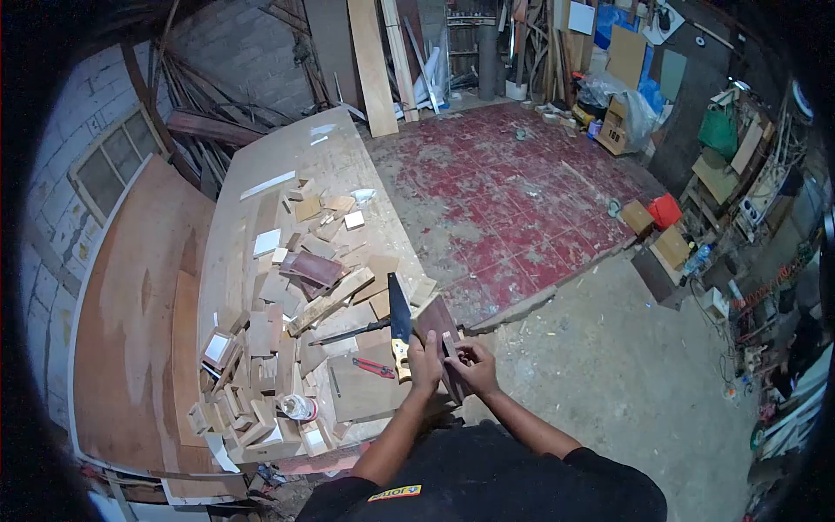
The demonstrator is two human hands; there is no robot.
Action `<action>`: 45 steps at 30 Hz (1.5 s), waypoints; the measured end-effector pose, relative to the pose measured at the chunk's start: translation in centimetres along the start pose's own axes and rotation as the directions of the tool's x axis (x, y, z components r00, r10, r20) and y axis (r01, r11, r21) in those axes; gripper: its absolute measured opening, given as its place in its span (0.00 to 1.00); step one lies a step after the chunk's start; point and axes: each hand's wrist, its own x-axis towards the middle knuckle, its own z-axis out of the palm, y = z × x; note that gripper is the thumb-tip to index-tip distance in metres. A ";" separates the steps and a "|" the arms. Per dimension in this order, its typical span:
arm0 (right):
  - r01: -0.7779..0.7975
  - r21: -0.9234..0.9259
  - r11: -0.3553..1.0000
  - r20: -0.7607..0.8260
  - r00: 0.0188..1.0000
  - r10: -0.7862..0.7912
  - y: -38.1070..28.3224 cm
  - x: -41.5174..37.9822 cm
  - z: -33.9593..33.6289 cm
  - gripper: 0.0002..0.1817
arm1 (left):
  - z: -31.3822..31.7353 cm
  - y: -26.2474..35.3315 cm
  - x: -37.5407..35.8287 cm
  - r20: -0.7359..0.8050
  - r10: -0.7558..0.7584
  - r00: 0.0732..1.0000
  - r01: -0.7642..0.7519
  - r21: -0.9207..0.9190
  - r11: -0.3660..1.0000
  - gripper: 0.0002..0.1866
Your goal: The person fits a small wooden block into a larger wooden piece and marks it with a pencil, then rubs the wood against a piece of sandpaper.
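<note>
Left hand: your left hand (426, 362) is clamping on the dark board (439, 324), its fingers lying along the board's left side.
Right hand: your right hand (474, 369) is closing on the same board from the right, fingers curling in.
Dark board: it is slanting in front of your body, at the table's near right edge.
Saw: the saw (399, 315) is lying just left of your left hand, its yellow handle nearest you (whether they are touching, you can't tell).
Red cutter: the cutter (374, 367) is resting left of the saw handle.
Table edge: the long right edge is running away from you, with red floor (496, 200) beyond it and grey floor (609, 365) opening to your right.
Tabletop: wood offcuts (326, 230) are crowding the table (261, 165) to your left, around a white bottle (298, 407).
Room: planks (374, 70) are leaning at the far side.
</note>
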 end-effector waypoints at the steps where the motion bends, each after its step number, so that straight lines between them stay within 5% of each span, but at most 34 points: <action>1: 0.002 0.006 1.000 0.004 1.000 -0.002 -0.1 0.1 -0.4 0.15 | 0.4 0.0 -0.6 -0.006 0.002 1.000 -0.002 0.004 1.000 0.22; 4: -0.057 0.129 0.990 0.054 0.997 0.050 -0.2 0.3 -1.8 0.16 | 1.0 -0.6 -2.3 0.048 0.033 0.998 -0.037 0.072 0.997 0.18; 8: 0.122 0.029 0.992 -0.019 0.992 -0.121 -2.1 1.1 -2.8 0.16 | 1.2 -0.4 -3.7 0.041 -0.059 0.997 0.061 -0.055 0.997 0.21; 9: 0.056 0.071 0.996 0.001 0.998 -0.057 -2.5 0.9 -2.7 0.16 | 0.7 -0.2 -3.7 0.013 -0.023 1.000 0.023 0.013 1.000 0.20; 15: 0.034 0.122 0.992 0.198 0.979 -0.058 -2.3 -3.1 -1.0 0.13 | -1.8 1.2 -5.2 -0.315 -0.064 0.947 -0.013 -0.235 0.972 0.17; 21: -0.146 0.286 0.947 0.338 0.940 0.043 -3.0 -2.8 2.3 0.14 | -3.0 -0.8 -10.0 -0.225 -0.071 0.972 0.024 -0.205 0.978 0.19; 27: -0.094 0.270 0.958 0.379 0.925 -0.016 -1.9 -4.7 4.7 0.11 | -5.8 -2.4 -11.2 -0.284 -0.245 0.927 0.068 -0.514 0.855 0.19; 31: 0.148 0.090 0.985 0.449 0.877 -0.173 -0.6 -7.5 3.7 0.11 | -10.7 -5.8 -9.8 -0.409 -0.253 0.877 -0.021 -0.557 0.830 0.20; 33: 0.024 0.062 0.998 0.507 0.860 -0.052 0.9 -8.1 3.1 0.10 | -13.9 -9.0 -9.0 -0.492 -0.397 0.775 -0.073 -0.693 0.718 0.22; 35: -0.037 0.026 0.999 0.523 0.852 0.018 3.0 -7.8 2.4 0.13 | -16.7 -10.7 -9.1 -0.482 -0.385 0.788 -0.066 -0.686 0.725 0.25; 37: -0.230 0.110 0.967 0.407 0.898 0.167 3.9 -7.0 1.8 0.16 | -18.2 -10.7 -8.7 -0.523 -0.603 0.602 0.002 -0.755 0.656 0.28; 39: -0.322 0.007 0.947 0.385 0.875 0.295 4.7 -5.6 0.7 0.18 | -18.7 -10.5 -8.2 -0.471 -0.651 0.595 0.076 -0.773 0.630 0.31; 42: -0.370 0.027 0.928 0.336 0.878 0.340 7.4 -4.4 0.2 0.15 | -18.9 -9.9 -7.5 -0.510 -0.653 0.560 0.196 -0.685 0.702 0.30; 44: -0.471 0.082 0.878 0.319 0.847 0.425 7.5 -3.7 0.6 0.15 | -20.4 -12.4 -6.4 -0.601 -0.499 0.625 0.420 -0.280 0.863 0.28; 45: -0.475 0.077 0.876 0.309 0.847 0.432 7.3 -3.3 0.9 0.15 | -21.1 -13.5 -5.6 -0.592 -0.505 0.628 0.427 -0.280 0.860 0.28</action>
